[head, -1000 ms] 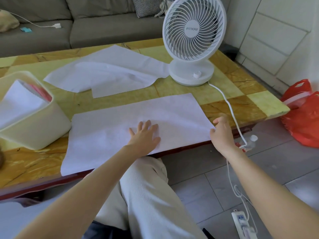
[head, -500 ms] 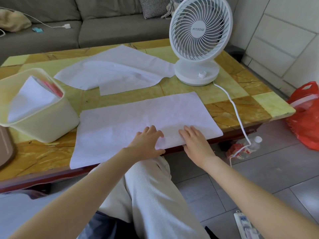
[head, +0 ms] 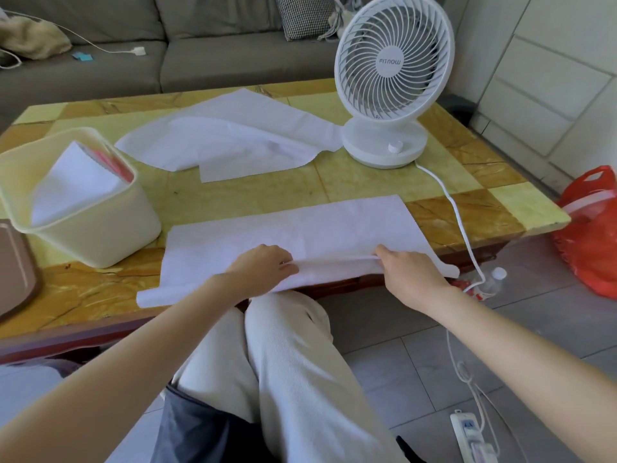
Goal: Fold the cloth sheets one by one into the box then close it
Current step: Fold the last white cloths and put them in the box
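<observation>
Fingers of your left hand (head: 263, 265) and right hand (head: 405, 270) pinch the cloth sheet's (head: 300, 225) long side at the table's (head: 367, 185) near edge.

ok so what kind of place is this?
Most likely a home living room: a grey sofa stands behind a low stone-patterned coffee table, a white desk fan sits on the table, and the floor is tiled.

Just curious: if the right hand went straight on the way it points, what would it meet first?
The right hand would likely cross the sheet it pinches, then reach the loose sheets behind; depth is unclear.
</observation>
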